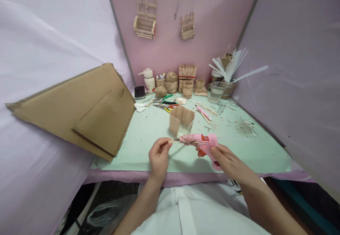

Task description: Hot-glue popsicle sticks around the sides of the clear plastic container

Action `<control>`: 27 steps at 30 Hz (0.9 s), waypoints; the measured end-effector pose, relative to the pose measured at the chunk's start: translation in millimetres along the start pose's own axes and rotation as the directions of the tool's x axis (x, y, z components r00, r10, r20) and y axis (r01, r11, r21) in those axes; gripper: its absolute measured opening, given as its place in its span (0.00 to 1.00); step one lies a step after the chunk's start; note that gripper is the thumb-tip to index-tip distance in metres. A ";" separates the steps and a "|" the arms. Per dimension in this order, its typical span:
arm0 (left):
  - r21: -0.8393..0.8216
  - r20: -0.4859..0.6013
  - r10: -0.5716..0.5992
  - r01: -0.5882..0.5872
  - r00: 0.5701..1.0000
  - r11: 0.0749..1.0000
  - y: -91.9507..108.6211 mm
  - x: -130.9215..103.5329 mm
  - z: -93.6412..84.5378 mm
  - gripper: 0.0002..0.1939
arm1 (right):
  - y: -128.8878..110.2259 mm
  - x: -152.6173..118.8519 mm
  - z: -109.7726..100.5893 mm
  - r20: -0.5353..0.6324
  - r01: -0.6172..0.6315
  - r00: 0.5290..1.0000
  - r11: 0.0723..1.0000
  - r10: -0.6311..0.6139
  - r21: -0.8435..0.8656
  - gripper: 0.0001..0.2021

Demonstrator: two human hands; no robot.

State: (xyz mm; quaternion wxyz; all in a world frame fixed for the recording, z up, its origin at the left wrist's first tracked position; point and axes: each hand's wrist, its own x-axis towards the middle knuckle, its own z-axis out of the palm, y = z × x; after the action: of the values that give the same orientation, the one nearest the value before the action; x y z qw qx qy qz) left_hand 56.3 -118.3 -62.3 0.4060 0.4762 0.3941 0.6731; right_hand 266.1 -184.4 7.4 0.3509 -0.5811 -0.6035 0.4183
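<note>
My right hand (pixel 224 157) is wrapped round the handle of a pink glue gun (pixel 198 140), whose nozzle points left. The nozzle tip is at the fingertips of my left hand (pixel 160 154), which pinches a small pale wooden piece (pixel 171 141). Just behind the gun stands a round holder covered with upright wooden sticks (pixel 174 121). Part of its front shows clear, without sticks.
Pliers (pixel 170 102), a pink cutter (pixel 203 112) and wood scraps (pixel 247 126) lie on the green tabletop (pixel 148 129). Cardboard (pixel 79 111) leans at left. Twine balls, a bottle (pixel 149 81), a water cup (pixel 216 92) and glue sticks (pixel 230 67) stand behind.
</note>
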 end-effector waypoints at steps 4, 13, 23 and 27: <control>0.006 0.012 0.022 -0.022 1.000 1.000 1.0 0.1 0.3 0.09 | 0.2 -0.3 1.9 0.003 -0.003 1.000 1.000 0.003 -0.009 0.32; 0.012 0.006 0.023 -0.023 1.000 1.000 3.5 0.2 1.7 0.09 | -3.2 0.1 1.8 0.011 0.027 1.000 0.999 -0.027 -0.032 0.33; 0.006 0.013 0.028 -0.028 1.000 1.000 1.3 -0.2 0.9 0.08 | -3.0 0.7 1.9 0.007 0.018 1.000 0.999 -0.018 -0.035 0.32; 0.013 0.022 0.035 -0.035 0.999 0.999 1.8 -0.4 0.8 0.07 | -1.7 0.8 1.9 0.015 0.050 0.999 0.998 -0.050 -0.029 0.31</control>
State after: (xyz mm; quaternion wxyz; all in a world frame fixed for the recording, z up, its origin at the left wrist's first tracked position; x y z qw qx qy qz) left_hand 56.9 -119.2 -60.6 0.3953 0.4930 0.3857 0.6722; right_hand 263.6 -183.8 8.1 0.3482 -0.5678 -0.6266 0.4046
